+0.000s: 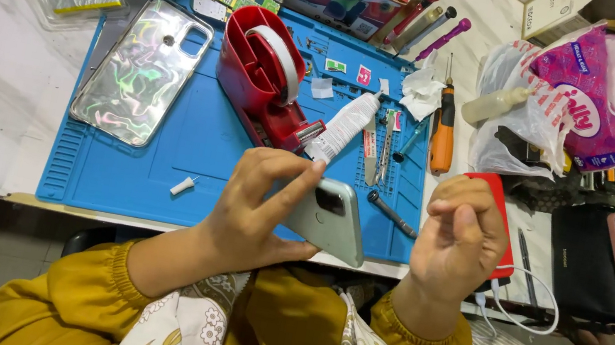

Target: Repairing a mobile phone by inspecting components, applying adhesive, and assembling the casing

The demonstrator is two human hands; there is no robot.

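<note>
Left hand (260, 202) grips the pale green phone (333, 219) back-up over the blue mat (146, 178) edge — steadier that way, I guess. Right hand (458, 237) is loosely curled, holding nothing — red tape dispenser (269, 77) sits just beyond.

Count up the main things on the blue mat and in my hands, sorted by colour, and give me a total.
Red: 1, tape dispenser
Orange: 1, screwdriver
White: 2, glue tube and small cap
Iridescent: 1, phone case
Pale green: 1, phone, held in the left hand
Right hand: nothing visible in it
Total: 6
</note>
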